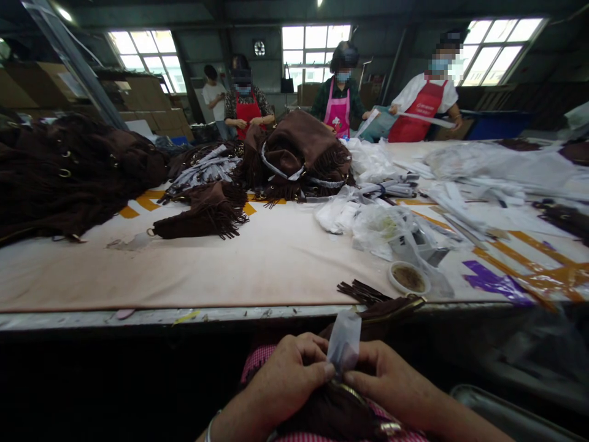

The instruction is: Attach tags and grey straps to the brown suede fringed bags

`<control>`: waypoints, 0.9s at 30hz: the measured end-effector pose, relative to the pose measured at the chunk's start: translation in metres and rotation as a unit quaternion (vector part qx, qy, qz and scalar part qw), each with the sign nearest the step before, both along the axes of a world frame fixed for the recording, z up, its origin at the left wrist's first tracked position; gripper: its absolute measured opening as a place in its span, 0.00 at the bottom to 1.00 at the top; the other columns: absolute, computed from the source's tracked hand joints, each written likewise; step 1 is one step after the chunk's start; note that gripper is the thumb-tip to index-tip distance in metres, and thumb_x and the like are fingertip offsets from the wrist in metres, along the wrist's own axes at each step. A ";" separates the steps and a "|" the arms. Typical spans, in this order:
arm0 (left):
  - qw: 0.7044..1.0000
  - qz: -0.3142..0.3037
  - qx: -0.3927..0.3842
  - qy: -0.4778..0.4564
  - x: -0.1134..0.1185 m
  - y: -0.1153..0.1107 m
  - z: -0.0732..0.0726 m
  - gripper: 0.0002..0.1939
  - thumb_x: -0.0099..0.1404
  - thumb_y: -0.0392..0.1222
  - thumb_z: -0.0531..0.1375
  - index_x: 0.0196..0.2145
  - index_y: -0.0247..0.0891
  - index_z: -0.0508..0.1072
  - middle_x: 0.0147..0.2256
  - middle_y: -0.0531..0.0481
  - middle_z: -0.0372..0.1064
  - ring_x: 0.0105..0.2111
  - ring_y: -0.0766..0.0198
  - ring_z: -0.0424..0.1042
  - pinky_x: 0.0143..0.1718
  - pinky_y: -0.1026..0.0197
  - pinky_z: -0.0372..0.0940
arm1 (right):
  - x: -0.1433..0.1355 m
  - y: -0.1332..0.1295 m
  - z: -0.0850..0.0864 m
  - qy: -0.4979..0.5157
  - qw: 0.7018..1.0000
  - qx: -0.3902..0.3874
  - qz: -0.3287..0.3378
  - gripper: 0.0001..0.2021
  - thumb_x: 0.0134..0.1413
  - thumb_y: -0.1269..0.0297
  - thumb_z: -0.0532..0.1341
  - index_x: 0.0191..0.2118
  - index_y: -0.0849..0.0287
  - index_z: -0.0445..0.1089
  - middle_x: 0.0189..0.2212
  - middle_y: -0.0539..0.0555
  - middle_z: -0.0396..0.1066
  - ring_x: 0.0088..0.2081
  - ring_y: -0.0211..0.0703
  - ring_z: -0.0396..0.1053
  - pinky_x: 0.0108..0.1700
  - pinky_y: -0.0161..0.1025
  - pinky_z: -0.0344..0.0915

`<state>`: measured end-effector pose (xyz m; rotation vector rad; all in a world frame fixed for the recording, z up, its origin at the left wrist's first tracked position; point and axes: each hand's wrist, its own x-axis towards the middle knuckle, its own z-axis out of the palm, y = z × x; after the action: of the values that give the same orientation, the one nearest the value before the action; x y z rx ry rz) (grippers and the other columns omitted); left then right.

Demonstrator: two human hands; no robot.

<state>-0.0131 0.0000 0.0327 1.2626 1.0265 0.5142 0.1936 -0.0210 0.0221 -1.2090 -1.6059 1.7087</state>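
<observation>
Over my lap lies a dark brown fringed bag (322, 411) with a gold zipper. Part of it reaches up onto the table edge, where its fringe spreads out. Both hands meet above the bag around a translucent whitish wrap (345, 337), paper or thin plastic, which stands upright between them. My left hand (292, 371) pinches its lower left side between thumb and fingers. From the other side, my right hand (386, 374) grips the same wrap with bent fingers. Whatever the wrap covers at its lower end is hidden by my fingertips.
A shallow round dish (408, 278) of brown stuff stands near the table edge. Beyond are crumpled plastic bags (377, 221), a brown fringed bag (197, 212) and a large brown pile (69, 172). Several people, some in aprons (421, 110), are across the table (138, 270).
</observation>
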 end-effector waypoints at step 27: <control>0.988 0.012 0.129 0.079 0.015 -0.004 0.004 0.07 0.57 0.33 0.59 0.23 0.37 0.75 0.35 0.49 0.72 0.38 0.61 0.71 0.40 0.62 0.64 | 0.006 0.029 0.029 -0.148 0.869 0.445 0.156 0.11 0.53 0.79 0.57 0.37 0.57 0.71 0.41 0.54 0.75 0.45 0.42 0.70 0.52 0.44 0.62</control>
<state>0.0021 -0.0040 0.0364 1.5411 1.1344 0.5878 0.1995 0.0079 0.0509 -0.7577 -2.4721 0.7043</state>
